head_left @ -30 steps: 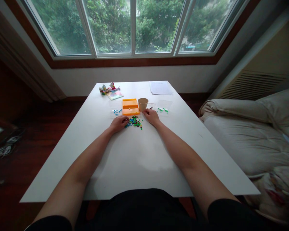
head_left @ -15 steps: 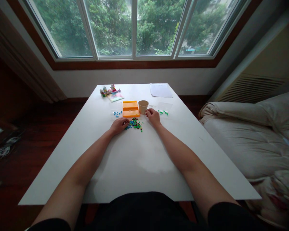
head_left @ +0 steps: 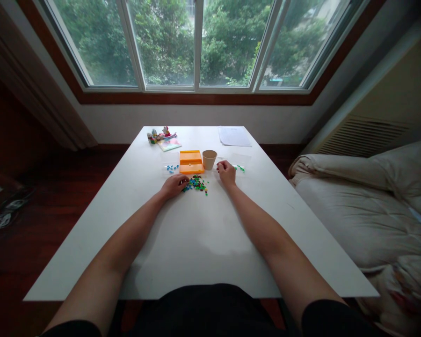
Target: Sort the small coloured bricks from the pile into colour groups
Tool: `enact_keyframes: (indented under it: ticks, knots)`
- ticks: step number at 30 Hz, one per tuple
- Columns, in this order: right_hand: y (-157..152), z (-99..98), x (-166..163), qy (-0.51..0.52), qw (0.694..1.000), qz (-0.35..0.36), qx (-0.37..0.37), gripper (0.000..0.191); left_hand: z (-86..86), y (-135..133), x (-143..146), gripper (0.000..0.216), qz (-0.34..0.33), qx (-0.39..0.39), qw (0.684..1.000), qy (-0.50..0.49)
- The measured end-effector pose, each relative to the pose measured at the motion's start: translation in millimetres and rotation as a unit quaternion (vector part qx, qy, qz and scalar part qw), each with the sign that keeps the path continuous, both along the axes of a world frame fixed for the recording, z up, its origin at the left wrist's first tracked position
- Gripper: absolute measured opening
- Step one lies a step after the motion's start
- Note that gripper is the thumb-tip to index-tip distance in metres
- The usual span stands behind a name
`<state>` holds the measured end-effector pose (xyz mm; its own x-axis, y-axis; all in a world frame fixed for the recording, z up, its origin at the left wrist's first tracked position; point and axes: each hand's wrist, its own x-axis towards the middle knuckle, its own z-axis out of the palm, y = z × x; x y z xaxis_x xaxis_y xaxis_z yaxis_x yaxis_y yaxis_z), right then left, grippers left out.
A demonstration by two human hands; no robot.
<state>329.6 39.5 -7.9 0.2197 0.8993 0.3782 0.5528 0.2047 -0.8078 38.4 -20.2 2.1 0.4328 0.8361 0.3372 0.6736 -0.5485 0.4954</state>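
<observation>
Currently left hand (head_left: 174, 185) rests on white table (head_left: 203, 234), fingertips touching the mixed brick pile (head_left: 196, 183); grip unclear. Right hand (head_left: 227, 171) curled, contents unclear, between paper cup (head_left: 209, 159) and green bricks (head_left: 240, 168).

A loose pile of small bricks (head_left: 196, 183) lies on the white table (head_left: 203, 234), a flat scatter of green, blue, dark and yellow pieces, too small to tell their shapes. The left hand (head_left: 174, 185) rests palm down at the pile's left edge, its fingertips touching the nearest pieces. The right hand (head_left: 227, 172) lies curled on the table to the right of the pile, apart from it, fingers drawn in; whether it holds a piece cannot be told. The pile sits just in front of an orange tray (head_left: 191, 162).
</observation>
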Motion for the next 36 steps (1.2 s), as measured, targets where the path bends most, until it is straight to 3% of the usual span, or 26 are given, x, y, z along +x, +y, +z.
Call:
enact_keyframes:
  ticks: [8, 11, 15, 18, 20, 30, 36]
  knots:
    - [5, 4.8, 11, 0.169, 0.982, -0.073, 0.037, 0.027, 0.2, 1, 0, 0.02, 0.003, 0.0, 1.0, 0.016]
    - [6, 3.8, 13, 0.18, 0.981, -0.07, 0.019, 0.026, 1.0, 0, 1, 0.021, 0.011, -0.001, 1.0, 0.019]
    - [4, -1.0, 6, 0.03, 0.999, 0.033, -0.01, 0.023, -0.3, 0, 1, 0.021, 0.027, 0.003, 0.999, 0.021]
    - [0, -4.9, -3, -0.14, 0.982, 0.127, -0.018, 0.018, -2.4, 2, 0, 0.021, 0.043, 0.01, 0.999, 0.026]
    - [-2, -6.3, -7, -0.194, 0.967, 0.162, -0.012, 0.017, -3.7, 3, 0, 0.021, 0.057, 0.012, 0.998, 0.03]
    - [-4, 6.1, -3, -0.239, 0.929, 0.279, -0.048, 0.006, -6.3, 6, -1, 0.02, 0.102, 0.004, 0.994, 0.048]
    - [-7, 4.8, -7, -0.269, 0.932, 0.241, -0.035, 0.005, -6.8, 6, -3, 0.02, 0.101, 0.003, 0.993, 0.058]
